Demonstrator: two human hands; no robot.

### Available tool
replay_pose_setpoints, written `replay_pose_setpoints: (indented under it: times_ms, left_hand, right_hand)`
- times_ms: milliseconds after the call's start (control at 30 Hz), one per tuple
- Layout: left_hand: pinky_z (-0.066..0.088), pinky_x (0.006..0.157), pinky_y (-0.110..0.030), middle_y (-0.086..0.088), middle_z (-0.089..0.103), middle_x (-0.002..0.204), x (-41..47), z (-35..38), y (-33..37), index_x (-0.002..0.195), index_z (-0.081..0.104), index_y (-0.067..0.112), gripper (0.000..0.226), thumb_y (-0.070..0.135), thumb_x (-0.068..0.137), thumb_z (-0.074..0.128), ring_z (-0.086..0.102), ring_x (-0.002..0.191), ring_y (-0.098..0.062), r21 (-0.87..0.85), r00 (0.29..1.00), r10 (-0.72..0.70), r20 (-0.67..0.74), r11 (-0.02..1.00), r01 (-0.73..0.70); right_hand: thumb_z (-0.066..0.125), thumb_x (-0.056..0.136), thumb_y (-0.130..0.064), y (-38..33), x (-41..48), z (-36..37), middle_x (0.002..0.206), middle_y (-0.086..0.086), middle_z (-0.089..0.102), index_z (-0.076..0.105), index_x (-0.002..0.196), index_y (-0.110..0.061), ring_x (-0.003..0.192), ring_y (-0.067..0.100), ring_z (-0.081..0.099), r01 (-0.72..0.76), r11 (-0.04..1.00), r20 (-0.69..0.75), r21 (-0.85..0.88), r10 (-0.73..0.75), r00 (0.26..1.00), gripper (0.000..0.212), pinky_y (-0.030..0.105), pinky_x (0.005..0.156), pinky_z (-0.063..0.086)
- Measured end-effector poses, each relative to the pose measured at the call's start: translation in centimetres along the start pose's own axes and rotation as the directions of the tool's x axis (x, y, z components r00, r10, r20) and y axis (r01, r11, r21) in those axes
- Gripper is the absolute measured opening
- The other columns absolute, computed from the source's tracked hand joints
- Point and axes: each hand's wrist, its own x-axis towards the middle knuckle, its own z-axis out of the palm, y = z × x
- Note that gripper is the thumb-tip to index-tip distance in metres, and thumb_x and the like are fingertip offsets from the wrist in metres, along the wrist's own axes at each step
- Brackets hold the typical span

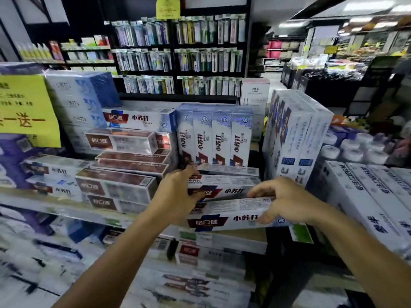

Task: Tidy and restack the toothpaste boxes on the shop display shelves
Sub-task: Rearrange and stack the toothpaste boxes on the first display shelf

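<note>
Centre of frame: flat stack (222,181) of white toothpaste boxes on the shelf (244,238), below a row of upright boxes (214,138). Left hand (178,194): fingers curved round the stack's left end. Right hand (287,202): fingers above, thumb below, clamped on the front box (231,215). Yellow sign (24,107) at left edge.

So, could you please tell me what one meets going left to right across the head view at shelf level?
Yellow sign → brown boxes → left hand → held boxes → right hand → flat white boxes.
</note>
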Motion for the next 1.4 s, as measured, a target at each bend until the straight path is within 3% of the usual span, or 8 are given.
replay_pose_setpoints:
  times_ms: [267, 367, 500, 567, 733, 933, 1100, 1400]
  left_hand:
    - [0.055, 0.089, -0.037, -0.01, 0.065, 0.116, 2.7, -0.2, 0.6, 0.099, 0.061, 0.009, 0.012, 0.007, 0.088, 0.058, 0.065, 0.104, -0.027, 0.41, 0.949, -0.08, 0.304, 0.911, -0.054]
    - [0.054, 0.092, -0.039, -0.007, 0.064, 0.12, 2.3, 0.1, -0.1, 0.114, 0.064, 0.01, 0.022, 0.017, 0.096, 0.055, 0.062, 0.11, -0.026, 0.336, 0.967, -0.007, 0.256, 0.938, -0.082]
    - [0.053, 0.097, -0.042, 0.008, 0.055, 0.137, -0.8, 0.3, -1.0, 0.136, 0.055, 0.027, 0.061, 0.064, 0.089, 0.056, 0.053, 0.124, -0.017, 0.105, 0.965, 0.131, 0.225, 0.982, -0.158]
    - [0.049, 0.105, -0.044, 0.014, 0.044, 0.149, -2.0, 0.4, -1.3, 0.142, 0.046, 0.036, 0.074, 0.073, 0.079, 0.058, 0.043, 0.135, -0.014, 0.143, 0.94, 0.171, 0.295, 0.965, -0.221]
    - [0.045, 0.109, -0.046, 0.012, 0.03, 0.156, -1.4, 1.5, -2.5, 0.147, 0.037, 0.039, 0.072, 0.013, 0.086, 0.067, 0.031, 0.143, -0.019, 0.28, 0.954, 0.159, 0.253, 0.932, -0.229]
    - [0.042, 0.111, -0.047, 0.009, 0.018, 0.161, -0.3, 3.6, -3.2, 0.15, 0.032, 0.037, 0.081, 0.011, 0.084, 0.071, 0.024, 0.147, -0.023, 0.245, 0.982, 0.092, 0.167, 0.961, -0.132]
    - [0.043, 0.109, -0.047, 0.006, 0.018, 0.16, 0.6, 4.9, -3.9, 0.15, 0.029, 0.034, 0.081, 0.012, 0.084, 0.071, 0.027, 0.147, -0.025, 0.248, 0.986, 0.104, 0.129, 0.96, -0.133]
    - [0.014, 0.126, -0.041, 0.001, 0.005, 0.169, -1.1, 5.6, -2.8, 0.159, 0.015, 0.026, 0.086, 0.002, 0.09, 0.06, -0.002, 0.155, -0.019, 0.21, 0.99, 0.113, 0.087, 0.969, -0.129]
  right_hand:
    - [0.09, 0.065, -0.021, -0.5, 0.0, 1.4, 0.113, -0.023, 0.064, 0.067, 0.116, -0.039, 0.088, -0.019, 0.053, 0.054, 0.988, -0.028, -0.146, -0.058, 0.998, 0.058, 0.008, 0.073, 0.04]
    - [0.087, 0.07, -0.022, -0.2, 0.2, 2.6, 0.114, -0.019, 0.064, 0.064, 0.123, -0.036, 0.077, -0.022, 0.054, 0.052, 0.981, -0.068, -0.188, -0.066, 0.996, 0.059, 0.002, 0.063, 0.039]
    - [0.085, 0.075, -0.028, 0.0, 0.4, 3.9, 0.137, -0.012, 0.058, 0.059, 0.132, -0.035, 0.123, 0.005, 0.053, 0.017, 0.965, -0.15, -0.261, -0.059, 0.987, 0.062, 0.023, 0.099, 0.043]
    - [0.084, 0.076, -0.028, 0.0, 0.5, 4.2, 0.138, -0.012, 0.057, 0.059, 0.133, -0.034, 0.127, 0.01, 0.051, 0.003, 0.961, -0.199, -0.277, -0.06, 0.978, 0.063, 0.029, 0.105, 0.043]
    - [0.08, 0.078, -0.029, -0.5, 0.6, 5.6, 0.119, -0.02, 0.046, 0.058, 0.132, -0.035, 0.117, 0.01, 0.047, 0.007, 0.908, -0.304, -0.418, -0.147, 0.941, 0.059, 0.03, 0.096, 0.045]
    - [0.077, 0.082, -0.016, -1.3, 1.9, 7.3, 0.119, -0.014, 0.05, 0.06, 0.133, -0.032, 0.114, 0.012, 0.041, -0.035, 0.86, -0.389, -0.509, -0.194, 0.901, 0.057, 0.026, 0.093, 0.04]
    - [0.086, 0.066, 0.0, -0.3, 2.6, 8.6, 0.109, -0.001, 0.063, 0.073, 0.116, -0.021, 0.103, 0.024, 0.054, -0.006, 0.835, -0.47, -0.55, -0.304, 0.829, 0.056, 0.041, 0.079, 0.056]
    - [0.081, 0.071, 0.0, -1.2, 3.1, 9.3, 0.116, 0.005, 0.061, 0.069, 0.123, -0.017, 0.112, 0.029, 0.05, -0.051, 0.809, -0.509, -0.585, -0.318, 0.8, 0.057, 0.04, 0.087, 0.052]
